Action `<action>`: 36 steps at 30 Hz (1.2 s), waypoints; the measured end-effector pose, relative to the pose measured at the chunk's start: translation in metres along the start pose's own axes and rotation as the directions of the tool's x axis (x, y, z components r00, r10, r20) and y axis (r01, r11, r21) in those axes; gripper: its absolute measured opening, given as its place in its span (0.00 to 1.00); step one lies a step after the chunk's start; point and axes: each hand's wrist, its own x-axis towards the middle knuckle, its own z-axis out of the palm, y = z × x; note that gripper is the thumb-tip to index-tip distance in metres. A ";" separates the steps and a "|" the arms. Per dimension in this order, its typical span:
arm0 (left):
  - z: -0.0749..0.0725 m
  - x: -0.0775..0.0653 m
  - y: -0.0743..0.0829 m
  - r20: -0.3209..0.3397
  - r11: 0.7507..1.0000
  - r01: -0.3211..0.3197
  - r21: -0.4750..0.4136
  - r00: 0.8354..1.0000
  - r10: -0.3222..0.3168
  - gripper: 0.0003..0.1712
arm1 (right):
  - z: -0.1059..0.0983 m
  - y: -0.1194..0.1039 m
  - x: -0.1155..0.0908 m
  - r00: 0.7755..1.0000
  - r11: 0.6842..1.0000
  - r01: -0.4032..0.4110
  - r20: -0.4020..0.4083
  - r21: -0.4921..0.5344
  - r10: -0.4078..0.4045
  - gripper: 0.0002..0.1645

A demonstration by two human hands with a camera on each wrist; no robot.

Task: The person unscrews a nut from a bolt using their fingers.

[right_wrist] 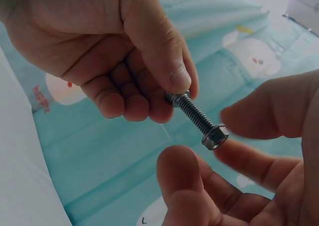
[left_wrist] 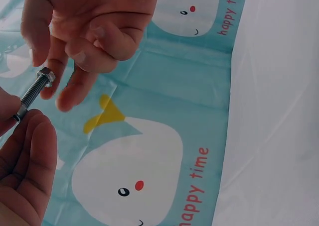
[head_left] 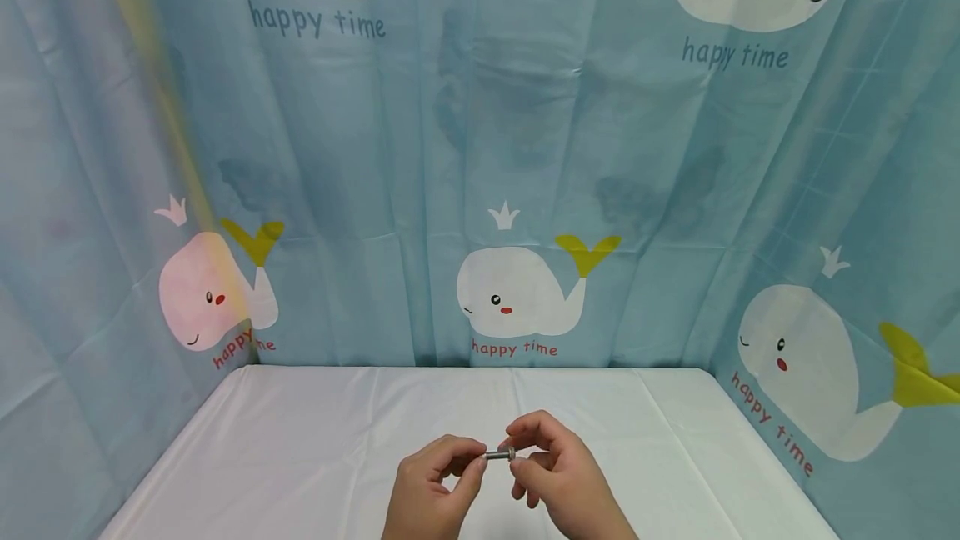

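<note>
A silver metal bolt [head_left: 498, 455] lies nearly level between the two hands, above the white table. Its threaded shank and hex end are plain in the right wrist view, where the bolt [right_wrist: 197, 114] slants down to the right. My left hand [head_left: 437, 482] pinches the end opposite the hex between thumb and fingers, which partly cover a smooth metal collar there. Around the hex end, the right hand [head_left: 555, 469] spreads its thumb and fingers. In the left wrist view, small gaps show between the right hand [left_wrist: 104, 27] and the bolt [left_wrist: 32, 94].
A white cloth-covered table [head_left: 300, 440] spreads below the hands. Blue curtain [head_left: 525, 132] with whale prints and "happy time" lettering rises behind it and along both sides.
</note>
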 end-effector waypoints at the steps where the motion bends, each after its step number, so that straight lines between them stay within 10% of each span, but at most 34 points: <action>1: 0.000 0.000 0.000 0.001 1.000 -0.005 -0.002 1.000 0.005 0.15 | 0.000 0.001 0.000 1.000 1.000 0.001 0.010 0.007 -0.001 0.12; 36: -0.001 0.001 0.001 -0.012 1.000 0.017 0.002 1.000 -0.017 0.14 | 0.001 -0.002 -0.001 1.000 1.000 -0.004 0.000 -0.009 0.004 0.10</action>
